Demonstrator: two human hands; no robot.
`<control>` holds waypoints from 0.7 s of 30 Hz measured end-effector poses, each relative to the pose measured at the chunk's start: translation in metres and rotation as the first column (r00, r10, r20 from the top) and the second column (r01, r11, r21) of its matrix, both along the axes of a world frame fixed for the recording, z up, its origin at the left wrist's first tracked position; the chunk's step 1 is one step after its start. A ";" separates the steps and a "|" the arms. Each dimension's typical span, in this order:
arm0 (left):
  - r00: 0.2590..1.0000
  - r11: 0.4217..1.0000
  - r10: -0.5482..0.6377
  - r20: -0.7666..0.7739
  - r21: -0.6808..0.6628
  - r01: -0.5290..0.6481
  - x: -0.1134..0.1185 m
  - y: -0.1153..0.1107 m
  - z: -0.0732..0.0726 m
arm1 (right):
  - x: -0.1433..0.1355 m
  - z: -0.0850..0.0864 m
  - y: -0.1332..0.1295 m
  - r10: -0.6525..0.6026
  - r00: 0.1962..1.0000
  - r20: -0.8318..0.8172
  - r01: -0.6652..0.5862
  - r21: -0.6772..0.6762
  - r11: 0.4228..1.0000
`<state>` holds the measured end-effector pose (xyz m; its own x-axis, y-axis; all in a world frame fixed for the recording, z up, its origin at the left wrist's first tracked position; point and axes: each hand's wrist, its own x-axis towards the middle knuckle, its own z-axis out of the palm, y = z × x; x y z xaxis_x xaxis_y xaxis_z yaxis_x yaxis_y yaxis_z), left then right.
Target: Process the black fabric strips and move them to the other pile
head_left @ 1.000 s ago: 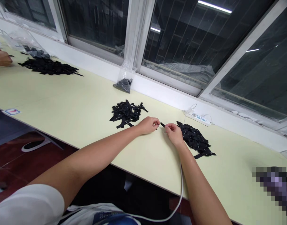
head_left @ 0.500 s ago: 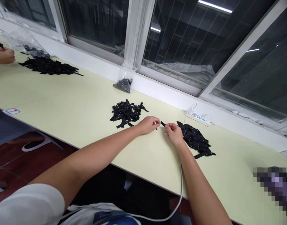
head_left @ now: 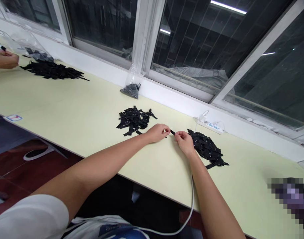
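Observation:
My right hand (head_left: 184, 140) pinches a short black strip (head_left: 172, 132), whose free end points at my left hand (head_left: 158, 132). The fingers of my left hand are pressed together close to that end; what they hold, if anything, is too small to make out. A tiny dark piece (head_left: 166, 137) shows just under my left fingertips. To the left of my left hand lies a loose pile of black strips (head_left: 134, 120). Beside my right hand spreads a denser pile of black strips (head_left: 208, 148).
A clear bag of dark pieces (head_left: 131, 90) stands near the wall. Behind the right pile is a power strip (head_left: 210, 126); a white cable (head_left: 193, 192) hangs over the table edge. At far left, another person's hand (head_left: 6, 59) is near a third black pile (head_left: 53, 70).
My hands and the black strip look almost unchanged. The other person's hand at the far left has moved slightly to the right.

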<state>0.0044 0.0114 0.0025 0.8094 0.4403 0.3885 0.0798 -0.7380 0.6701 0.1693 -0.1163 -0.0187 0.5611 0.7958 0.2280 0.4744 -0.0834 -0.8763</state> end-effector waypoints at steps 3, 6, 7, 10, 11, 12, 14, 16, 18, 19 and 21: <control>1.000 1.000 0.003 0.003 -0.007 -0.003 0.000 0.000 0.000 | 0.001 -0.001 0.000 0.001 1.000 -0.005 -0.001 0.001 1.000; 1.000 0.999 0.006 0.000 -0.036 -0.006 -0.001 -0.001 0.000 | 0.001 -0.001 0.000 -0.001 1.000 -0.018 0.001 0.003 1.000; 1.000 0.999 0.006 0.001 -0.050 -0.006 0.000 -0.001 0.000 | 0.001 -0.002 0.001 -0.002 1.000 -0.024 0.002 0.005 1.000; 0.999 0.995 0.025 0.026 -0.093 -0.023 0.001 0.000 -0.001 | 0.001 -0.001 0.001 -0.005 0.999 -0.048 0.005 0.011 1.000; 0.999 0.994 0.035 0.042 -0.106 -0.030 0.001 0.000 -0.002 | 0.001 -0.001 0.001 -0.007 0.998 -0.057 0.008 0.015 1.000; 0.997 0.992 0.044 0.058 -0.118 -0.037 0.002 0.000 -0.002 | 0.000 0.000 0.001 -0.010 0.998 -0.065 0.011 0.020 1.000; 0.995 0.990 0.049 0.081 -0.134 -0.038 0.002 0.001 -0.003 | -0.001 0.001 0.001 -0.014 0.997 -0.080 0.017 0.031 0.999; 0.996 0.990 0.039 0.086 -0.136 -0.027 0.003 0.001 -0.003 | -0.002 0.002 0.001 -0.013 0.996 -0.093 0.017 0.038 0.999; 0.997 0.991 0.025 0.074 -0.130 -0.015 0.003 0.000 -0.003 | -0.002 0.003 0.001 -0.008 0.994 -0.105 0.012 0.040 0.999; 0.998 0.992 0.016 0.069 -0.123 -0.007 0.003 -0.001 -0.002 | -0.002 0.003 0.001 -0.005 0.994 -0.111 0.010 0.041 0.999; 0.997 0.996 -0.005 0.077 -0.089 0.012 0.002 -0.002 -0.002 | -0.003 0.003 0.001 -0.001 0.993 -0.120 0.006 0.043 0.999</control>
<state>0.0068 0.0092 0.0007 0.7828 0.4690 0.4089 0.0199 -0.6757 0.7370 0.1668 -0.1156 -0.0154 0.5895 0.7845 0.1927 0.3652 -0.0460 -0.9298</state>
